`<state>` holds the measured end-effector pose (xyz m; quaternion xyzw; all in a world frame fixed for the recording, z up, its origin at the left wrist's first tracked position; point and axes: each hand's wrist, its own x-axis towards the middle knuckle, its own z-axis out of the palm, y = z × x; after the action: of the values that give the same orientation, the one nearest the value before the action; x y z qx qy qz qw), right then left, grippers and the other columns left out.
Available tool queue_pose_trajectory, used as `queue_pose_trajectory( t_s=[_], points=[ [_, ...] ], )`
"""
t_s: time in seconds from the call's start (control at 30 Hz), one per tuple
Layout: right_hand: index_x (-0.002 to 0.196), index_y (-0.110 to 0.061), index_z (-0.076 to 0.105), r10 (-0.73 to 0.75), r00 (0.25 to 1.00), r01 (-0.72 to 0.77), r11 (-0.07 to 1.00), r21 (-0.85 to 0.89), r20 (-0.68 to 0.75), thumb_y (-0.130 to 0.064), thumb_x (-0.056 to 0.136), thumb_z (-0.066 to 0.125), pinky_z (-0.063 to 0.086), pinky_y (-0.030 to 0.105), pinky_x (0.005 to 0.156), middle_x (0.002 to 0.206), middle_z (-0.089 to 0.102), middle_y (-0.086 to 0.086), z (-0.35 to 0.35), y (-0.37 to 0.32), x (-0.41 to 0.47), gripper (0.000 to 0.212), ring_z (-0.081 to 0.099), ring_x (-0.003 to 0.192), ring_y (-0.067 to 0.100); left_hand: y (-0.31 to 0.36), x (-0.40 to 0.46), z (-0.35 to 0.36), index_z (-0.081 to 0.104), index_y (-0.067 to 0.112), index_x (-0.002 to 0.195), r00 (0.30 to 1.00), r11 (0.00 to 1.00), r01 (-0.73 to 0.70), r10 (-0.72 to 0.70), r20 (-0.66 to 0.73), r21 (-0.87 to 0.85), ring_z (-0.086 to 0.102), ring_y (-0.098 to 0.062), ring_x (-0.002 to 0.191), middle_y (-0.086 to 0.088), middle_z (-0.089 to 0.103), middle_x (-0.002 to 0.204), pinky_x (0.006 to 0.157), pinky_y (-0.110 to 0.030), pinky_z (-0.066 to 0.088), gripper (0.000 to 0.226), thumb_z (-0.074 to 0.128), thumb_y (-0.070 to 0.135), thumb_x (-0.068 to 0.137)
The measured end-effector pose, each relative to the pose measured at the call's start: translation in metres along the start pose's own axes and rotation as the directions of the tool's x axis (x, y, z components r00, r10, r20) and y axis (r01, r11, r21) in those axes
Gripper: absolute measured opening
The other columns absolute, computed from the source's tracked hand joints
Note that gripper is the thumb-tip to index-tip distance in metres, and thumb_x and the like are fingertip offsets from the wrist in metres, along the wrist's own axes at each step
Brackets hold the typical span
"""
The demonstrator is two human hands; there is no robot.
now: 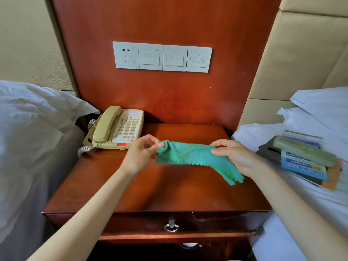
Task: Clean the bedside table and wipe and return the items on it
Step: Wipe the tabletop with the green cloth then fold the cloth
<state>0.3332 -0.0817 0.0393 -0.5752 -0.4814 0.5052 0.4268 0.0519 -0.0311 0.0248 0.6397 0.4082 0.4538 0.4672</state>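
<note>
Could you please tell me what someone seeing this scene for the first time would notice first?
The eye goes first to the green cloth, held stretched between the left hand and the right hand above the middle of the wooden bedside table. Next comes the beige telephone at the table's back left corner. A pile of booklets with a remote control on top lies on the bed to the right.
</note>
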Motion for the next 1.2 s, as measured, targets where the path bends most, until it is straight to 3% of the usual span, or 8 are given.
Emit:
queue_pose_trajectory(
  t_s=[0.23, 0.33, 0.4, 0.5, 0.6, 0.73, 0.97, 1.2],
  points=[
    [0.100, -0.018, 0.068, -0.037, 0.999, 0.014, 0.730, -0.683, -0.019, -0.018, 0.090, 0.063, 0.048, 0.032, 0.090, 0.103, 0.066, -0.002, 0.016, 0.004, 0.007, 0.012, 0.061, 0.100, 0.015, -0.021, 0.009, -0.021, 0.064, 0.011, 0.088, 0.974, 0.935, 0.218, -0.229, 0.003, 0.280, 0.065, -0.017, 0.068, -0.009, 0.067, 0.084, 0.061, -0.025, 0.057, 0.011, 0.057, 0.007, 0.095],
    [0.104, -0.029, 0.062, -0.259, 0.965, 0.122, 0.586, -0.801, -0.042, -0.029, 0.088, 0.065, 0.045, 0.034, 0.091, 0.104, 0.057, -0.008, 0.025, 0.011, 0.004, 0.016, 0.054, 0.100, 0.012, -0.026, 0.001, -0.016, 0.065, 0.019, 0.100, 1.000, 0.883, -0.020, 0.018, 0.009, 0.469, 0.067, -0.019, 0.082, -0.001, 0.066, 0.091, 0.080, -0.033, 0.056, 0.010, 0.058, 0.016, 0.094],
    [0.099, -0.034, 0.061, -0.263, 0.962, 0.208, 0.522, -0.827, 0.076, -0.039, 0.084, 0.068, 0.038, 0.034, 0.091, 0.101, 0.054, -0.013, 0.030, 0.015, 0.001, 0.018, 0.050, 0.099, 0.008, -0.027, -0.002, -0.010, 0.065, 0.025, 0.106, 0.962, 0.709, -0.274, 0.193, 0.195, 0.650, 0.059, -0.014, 0.095, 0.007, 0.061, 0.103, 0.086, -0.031, 0.047, 0.016, 0.062, 0.030, 0.091],
    [0.099, -0.031, 0.063, -0.161, 0.974, 0.218, 0.436, -0.873, 0.162, -0.039, 0.083, 0.069, 0.040, 0.034, 0.089, 0.100, 0.055, -0.011, 0.034, 0.021, 0.001, 0.018, 0.048, 0.099, 0.010, -0.030, 0.001, 0.001, 0.063, 0.029, 0.115, 0.900, 0.435, -0.428, 0.129, 0.416, 0.792, 0.051, -0.016, 0.108, 0.008, 0.057, 0.117, 0.090, -0.035, 0.039, 0.029, 0.061, 0.043, 0.089],
    [0.088, -0.026, 0.068, -0.212, 0.971, 0.214, 0.568, -0.795, 0.110, -0.030, 0.085, 0.069, 0.048, 0.027, 0.074, 0.092, 0.059, -0.008, 0.030, 0.022, 0.001, 0.005, 0.055, 0.089, 0.013, -0.030, 0.008, 0.004, 0.067, 0.023, 0.109, 0.909, 0.487, -0.403, 0.113, 0.402, 0.775, 0.055, -0.020, 0.106, 0.004, 0.061, 0.113, 0.085, -0.034, 0.041, 0.022, 0.061, 0.034, 0.091],
    [0.085, -0.028, 0.066, -0.197, 0.972, 0.215, 0.508, -0.834, 0.130, -0.025, 0.090, 0.062, 0.039, 0.014, 0.062, 0.085, 0.056, -0.015, 0.026, 0.018, 0.003, 0.007, 0.055, 0.081, 0.005, -0.027, 0.019, 0.003, 0.070, 0.021, 0.095, 0.923, 0.583, -0.336, 0.046, 0.383, 0.739, 0.057, -0.017, 0.093, 0.005, 0.064, 0.103, 0.077, -0.032, 0.047, 0.011, 0.066, 0.029, 0.088],
    [0.077, -0.015, 0.069, -0.105, 0.993, 0.108, 0.667, -0.737, 0.051, -0.022, 0.092, 0.057, 0.036, 0.031, 0.062, 0.069, 0.055, 0.004, 0.020, -0.005, 0.017, 0.020, 0.043, 0.065, 0.013, -0.020, 0.034, 0.013, 0.066, 0.023, 0.108, 0.904, 0.602, -0.241, -0.146, 0.401, 0.761, 0.057, -0.015, 0.095, 0.008, 0.058, 0.099, 0.083, -0.033, 0.051, 0.036, 0.075, 0.042, 0.078],
    [0.087, -0.026, 0.057, -0.178, 0.976, 0.195, 0.452, -0.871, 0.126, -0.030, 0.095, 0.055, 0.045, 0.041, 0.077, 0.102, 0.059, 0.005, 0.008, -0.034, 0.029, 0.008, 0.053, 0.090, 0.023, 0.007, 0.060, 0.009, 0.069, 0.011, 0.099, 0.947, 0.710, -0.200, -0.036, 0.319, 0.675, 0.054, -0.014, 0.080, 0.004, 0.058, 0.085, 0.065, -0.018, 0.037, 0.012, 0.064, 0.020, 0.092]
  ],
)
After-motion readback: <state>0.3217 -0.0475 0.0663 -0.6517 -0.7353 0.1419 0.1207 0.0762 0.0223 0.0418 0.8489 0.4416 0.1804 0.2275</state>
